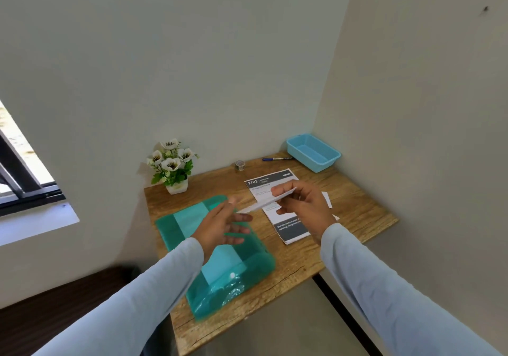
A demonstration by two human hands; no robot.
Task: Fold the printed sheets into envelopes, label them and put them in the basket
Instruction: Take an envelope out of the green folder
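R hand (302, 204) is up over the printed sheet (291, 230), pinching a folded sheet (264, 203) btwn thumb & fingers at its right end. That white strip slants down & left past the printed sheet's left edge, raised off the bench (302, 267).

L hand (222, 226) hovers just left of the printed sheet, held wide w/ fingers straight & spread, gripping nothing. Its thumb tip is near the folded sheet's low end, but blur there means can't tell if they touch.

The printed sheet lies flat on the bench, header "2703" at its far end, dark band at its near end. 1 more white paper (327, 199) pokes out from under its right side.

Other items, all placed vs the printed sheet:
- Green plastic folder (214, 256): left of it, flat on the bench, partly under the L hand, snap button at the near end.
- Basket (313, 152), light blue: beyond its far right corner, in the wall corner.
- Pen (276, 159): just beyond its far edge, lying crosswise.
- Tape roll (239, 165): beyond its far left corner.
- Flower pot (173, 163), white blooms: well to its far left, by the wall.

Both sleeves are pale blue.
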